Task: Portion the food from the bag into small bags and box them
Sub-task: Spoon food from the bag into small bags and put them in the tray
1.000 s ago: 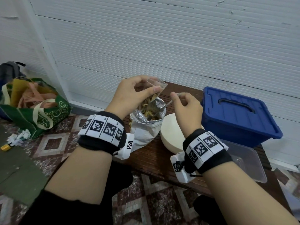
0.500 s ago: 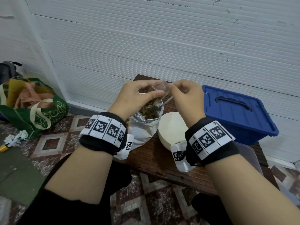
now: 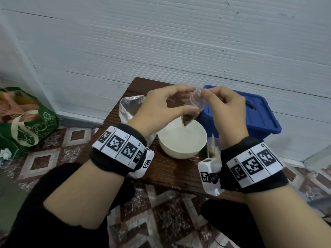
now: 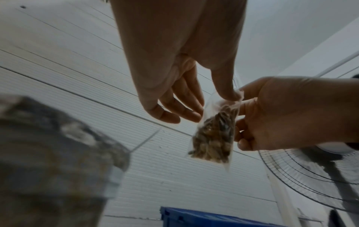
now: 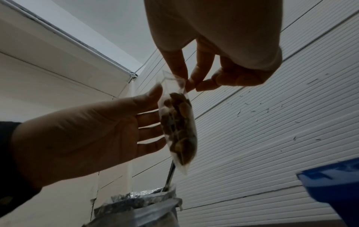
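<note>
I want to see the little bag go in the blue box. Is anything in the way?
Yes: the blue box has its lid shut, so it must come off first. Both hands, left and right, pinch the small bag above the white bowl, beside the box.

Both forearms raised, left hand (image 3: 162, 108) and right hand (image 3: 226, 109) close together, fingertips pinching.

The storage box (image 3: 258, 115) is blue and the bowl (image 3: 181, 140) is white. The worktop (image 3: 172, 169) is dark brown wood. The small bag (image 4: 215, 132) is clear with brown food inside, and the big bag (image 3: 129, 109) is shiny silver.
</note>
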A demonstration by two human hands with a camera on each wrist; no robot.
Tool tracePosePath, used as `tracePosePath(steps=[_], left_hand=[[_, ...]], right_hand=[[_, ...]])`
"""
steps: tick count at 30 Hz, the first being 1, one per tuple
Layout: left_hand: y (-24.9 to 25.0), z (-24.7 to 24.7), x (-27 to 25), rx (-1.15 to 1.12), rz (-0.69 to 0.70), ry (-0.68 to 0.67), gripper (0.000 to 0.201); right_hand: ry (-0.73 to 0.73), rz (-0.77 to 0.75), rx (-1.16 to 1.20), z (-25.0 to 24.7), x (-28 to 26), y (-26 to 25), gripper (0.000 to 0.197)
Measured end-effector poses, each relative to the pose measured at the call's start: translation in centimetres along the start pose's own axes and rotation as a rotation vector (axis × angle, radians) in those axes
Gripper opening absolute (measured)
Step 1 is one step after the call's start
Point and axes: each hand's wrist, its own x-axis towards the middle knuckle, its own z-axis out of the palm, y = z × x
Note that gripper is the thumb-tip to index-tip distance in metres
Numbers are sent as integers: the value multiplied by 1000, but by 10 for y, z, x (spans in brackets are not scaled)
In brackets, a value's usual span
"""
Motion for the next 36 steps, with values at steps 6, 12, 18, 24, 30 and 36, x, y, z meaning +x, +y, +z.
tracePosePath(steps=[6,12,18,24,30,36], left_hand=[[-15,36,-10,111,-55,-113,46],[-32,50,-19,175,-82,-128,29],[-44,53,-21,189,-92,-78,21],[-51,57,-23,209,-112,-76,24],[-53,57,-21,233,-143,-85,39],[-60,47,-22,321,-178,-60,31]], right_hand=[[1,96,-77,-27,-15,24,19],[-107,208,-140,-36,-27,37,22],[-207,211,-236,-32,-38,35,29],[-181,125,-408,-30,-36,37,9],[-75,117,-456,-47,-23,36,11],[22,249,-498,-87,-2,51,13]])
